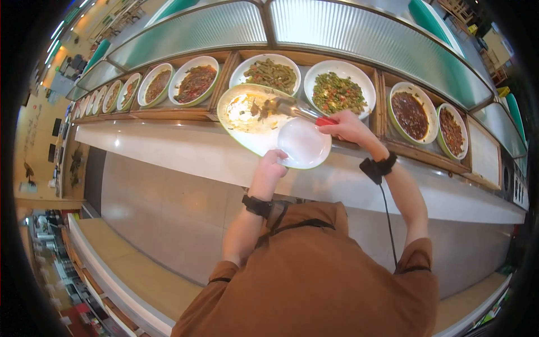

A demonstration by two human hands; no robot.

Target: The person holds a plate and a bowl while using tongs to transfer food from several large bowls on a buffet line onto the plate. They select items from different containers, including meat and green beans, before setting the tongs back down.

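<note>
Shirt (323,281), right hand (351,128) tight round tongs (298,110)

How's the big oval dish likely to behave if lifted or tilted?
The oval dish is probably stiff: its rim keeps a smooth curve. Its far side may be slippery, given the shiny yellowish film. The food scraps by the metal utensil look loose, so could slide if it tips.

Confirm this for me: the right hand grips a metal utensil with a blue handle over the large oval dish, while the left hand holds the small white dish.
Not quite: the handle is red, not blue, as the head view shows. The right hand grips the metal utensil over the large oval dish, while the left hand holds the small white dish.
</note>
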